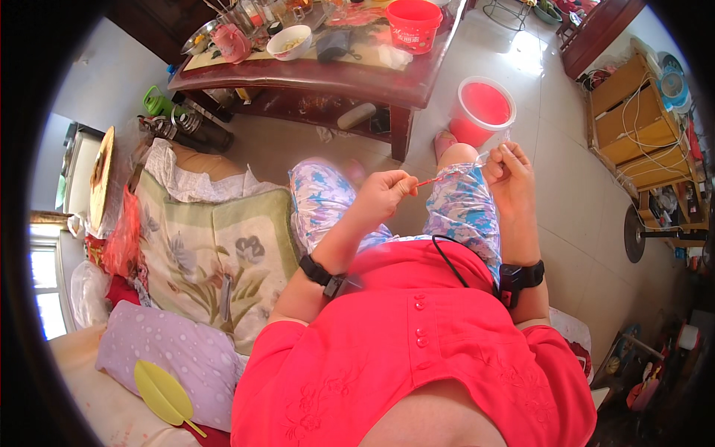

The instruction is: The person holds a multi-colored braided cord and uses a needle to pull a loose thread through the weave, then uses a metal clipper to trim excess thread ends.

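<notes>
Above my lap, my left hand is closed in a pinch on one end of a thin red cord. The cord runs rightward over my knee, and whitish strands show along its right part. My right hand is raised at the right knee, its thumb and fingers pinched on the pale end. A small clear wisp shows above those fingertips; its kind is too small to tell. Just beyond the right hand, a white-rimmed bucket with red inside stands on the floor.
Ahead is a dark red table bearing a red bucket, a white bowl and a pink pitcher. A cushioned sofa with a yellow leaf-shaped fan lies left. Wooden drawers stand right.
</notes>
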`<state>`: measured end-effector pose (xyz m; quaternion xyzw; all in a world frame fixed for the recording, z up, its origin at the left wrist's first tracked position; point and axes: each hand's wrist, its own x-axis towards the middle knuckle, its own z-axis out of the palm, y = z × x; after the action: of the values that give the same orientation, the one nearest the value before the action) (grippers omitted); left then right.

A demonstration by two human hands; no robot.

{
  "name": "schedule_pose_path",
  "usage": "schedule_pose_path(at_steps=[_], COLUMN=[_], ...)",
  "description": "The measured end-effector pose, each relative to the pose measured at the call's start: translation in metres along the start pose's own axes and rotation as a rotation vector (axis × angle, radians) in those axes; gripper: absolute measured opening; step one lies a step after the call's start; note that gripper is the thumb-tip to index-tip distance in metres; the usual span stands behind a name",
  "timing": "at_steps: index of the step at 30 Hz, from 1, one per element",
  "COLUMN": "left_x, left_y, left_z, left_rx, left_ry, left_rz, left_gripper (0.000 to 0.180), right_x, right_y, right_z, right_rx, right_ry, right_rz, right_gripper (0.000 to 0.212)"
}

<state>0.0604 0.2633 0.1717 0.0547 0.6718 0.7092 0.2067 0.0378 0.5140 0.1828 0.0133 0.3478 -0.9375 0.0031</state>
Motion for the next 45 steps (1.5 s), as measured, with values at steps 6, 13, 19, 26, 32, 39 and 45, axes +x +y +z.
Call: schedule_pose_path(at_steps=[6,13,19,26,32,39,45], left_x=[-0.005,-0.008,-0.006,-0.007,-0.005,-0.005,-0.005], left_y=[0.012,0.021,0.007,0.013,0.024,0.024,0.024], left_z=[-0.003,0.006,-0.007,-0.012,0.000,0.003,0.004], left_rx=[-0.283,-0.214,-0.140,0.000,-0.002,-0.106,-0.149], left_ry=[-0.130,-0.063,-0.122,-0.054,-0.068,-0.016,-0.006], left_rz=[-0.241,-0.192,-0.161,-0.038,-0.079,-0.040,0.078], left_gripper=[0.024,0.023,0.025,0.029,0.031,0.022,0.018], right_x=[0.002,0.002,0.001,-0.010,-0.014,-0.024,-0.025], right_y=[-0.001,-0.005,-0.006,-0.016,0.015,0.025,0.020], right_z=[-0.005,-0.007,-0.004,0.020,0.052,0.054,0.061], right_rx=[0.030,0.027,0.058,-0.790,-1.450,-1.204,-0.983], right_ry=[0.044,0.026,-0.028,0.142,-0.459,-0.371,-0.278], right_rz=[-0.005,0.007,0.007,-0.149,-0.755,-0.089,0.211], right_gripper=[0.007,0.006,0.007,0.009,0.018,0.009,0.013])
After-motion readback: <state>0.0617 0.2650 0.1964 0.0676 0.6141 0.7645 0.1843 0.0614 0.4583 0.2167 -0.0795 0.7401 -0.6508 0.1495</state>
